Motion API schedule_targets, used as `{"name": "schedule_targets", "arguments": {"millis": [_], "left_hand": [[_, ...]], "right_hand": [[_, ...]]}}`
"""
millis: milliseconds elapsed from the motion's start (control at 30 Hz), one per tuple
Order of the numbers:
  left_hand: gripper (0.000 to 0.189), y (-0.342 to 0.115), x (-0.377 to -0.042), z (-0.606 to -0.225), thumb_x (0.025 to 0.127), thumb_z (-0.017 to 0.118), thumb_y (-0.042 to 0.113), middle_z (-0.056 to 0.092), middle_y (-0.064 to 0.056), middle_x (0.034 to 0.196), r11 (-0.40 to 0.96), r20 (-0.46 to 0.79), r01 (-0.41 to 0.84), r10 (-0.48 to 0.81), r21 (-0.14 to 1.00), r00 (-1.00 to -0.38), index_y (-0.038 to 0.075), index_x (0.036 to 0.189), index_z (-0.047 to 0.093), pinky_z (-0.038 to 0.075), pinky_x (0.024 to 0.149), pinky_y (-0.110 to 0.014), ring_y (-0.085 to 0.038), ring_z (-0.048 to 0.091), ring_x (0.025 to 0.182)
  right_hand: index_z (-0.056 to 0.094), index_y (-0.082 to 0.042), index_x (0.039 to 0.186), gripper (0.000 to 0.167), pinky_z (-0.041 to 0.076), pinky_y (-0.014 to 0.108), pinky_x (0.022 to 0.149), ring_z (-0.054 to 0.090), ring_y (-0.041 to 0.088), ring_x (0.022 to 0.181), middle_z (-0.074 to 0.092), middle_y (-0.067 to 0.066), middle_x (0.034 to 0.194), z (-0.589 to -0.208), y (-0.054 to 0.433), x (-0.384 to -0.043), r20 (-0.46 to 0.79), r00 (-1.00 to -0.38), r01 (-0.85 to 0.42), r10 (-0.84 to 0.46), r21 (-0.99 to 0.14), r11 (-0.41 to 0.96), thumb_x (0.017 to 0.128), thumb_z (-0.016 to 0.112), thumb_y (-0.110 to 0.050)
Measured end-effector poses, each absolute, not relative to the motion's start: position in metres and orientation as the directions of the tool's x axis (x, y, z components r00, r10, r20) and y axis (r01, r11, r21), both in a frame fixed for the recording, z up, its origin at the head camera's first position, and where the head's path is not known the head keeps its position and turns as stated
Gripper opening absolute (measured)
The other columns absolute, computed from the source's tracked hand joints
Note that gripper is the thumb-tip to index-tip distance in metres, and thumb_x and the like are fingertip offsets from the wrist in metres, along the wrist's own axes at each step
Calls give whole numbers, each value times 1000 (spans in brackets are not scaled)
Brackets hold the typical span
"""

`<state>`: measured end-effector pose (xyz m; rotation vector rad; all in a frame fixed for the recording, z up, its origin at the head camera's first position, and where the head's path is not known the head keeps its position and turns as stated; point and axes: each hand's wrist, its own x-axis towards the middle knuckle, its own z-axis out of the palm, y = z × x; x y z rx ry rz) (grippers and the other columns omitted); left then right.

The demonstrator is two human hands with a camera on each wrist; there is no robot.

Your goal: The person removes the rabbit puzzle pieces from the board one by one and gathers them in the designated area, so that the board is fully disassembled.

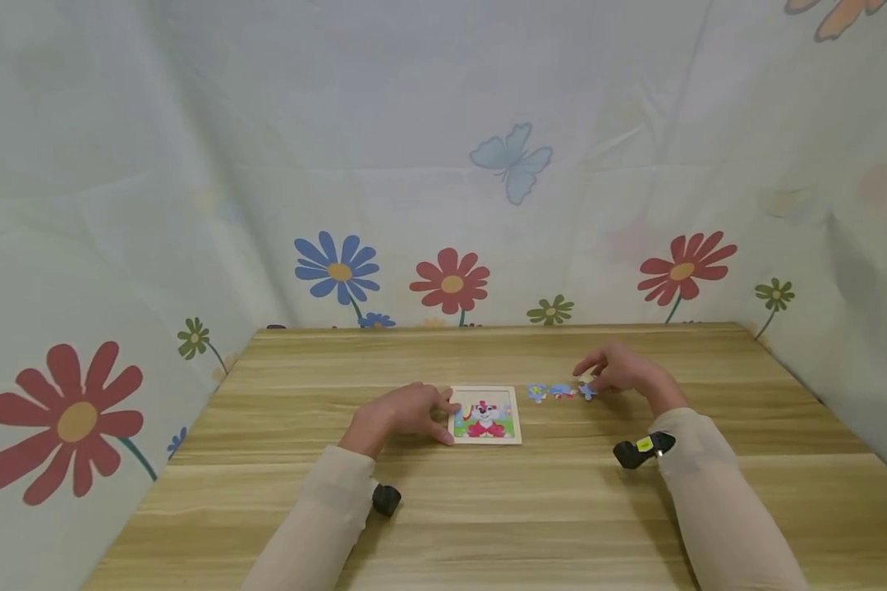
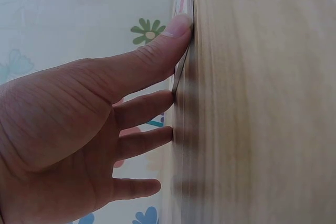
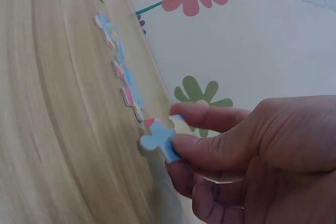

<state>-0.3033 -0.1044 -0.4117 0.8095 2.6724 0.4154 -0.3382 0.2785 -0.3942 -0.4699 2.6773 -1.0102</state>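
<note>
A small square jigsaw puzzle with a pale wooden frame [image 1: 486,441] lies on the table, its picture a red-and-white cartoon animal. My left hand [image 1: 406,410] rests at its left side, the thumb touching the near left corner and fingers spread along the edge. In the left wrist view, these fingers [image 2: 142,142] are fairly straight. To the right of the frame, my right hand [image 1: 621,369] pinches a blue puzzle piece [image 3: 157,139] between thumb and fingers. Two more loose pieces, one blue and yellow [image 1: 537,392] and one blue and red [image 1: 562,391], lie between the frame and that hand.
The wood-grain table [image 1: 488,509] ends at a pale cloth backdrop [image 1: 384,180] printed with flowers and a butterfly. Cloth also hangs along both sides. A black wrist camera [image 1: 387,499] sits at the left sleeve, another camera [image 1: 636,451] at the right.
</note>
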Motion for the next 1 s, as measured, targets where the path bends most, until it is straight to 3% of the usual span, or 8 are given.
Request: {"name": "schedule_targets", "arguments": {"millis": [367, 1000], "left_hand": [[64, -105, -302, -410, 83, 80, 38, 43, -4, 155, 798, -212, 472, 570, 375, -794, 21, 141, 59, 32, 115, -44, -30, 40, 140], [65, -106, -303, -411, 83, 80, 39, 43, -4, 155, 797, -213, 468, 568, 381, -795, 20, 141, 59, 32, 115, -44, -30, 38, 142]], "right_hand": [[70, 11, 103, 23, 49, 28, 61, 58, 14, 69, 67, 16, 91, -398, 274, -337, -124, -934, -212, -335, -562, 800, 80, 70, 11], [73, 6, 100, 20, 47, 28, 59, 56, 14, 65, 66, 9, 83, -406, 272, -340, -123, -941, -189, -314, -579, 793, 80, 71, 11]]}}
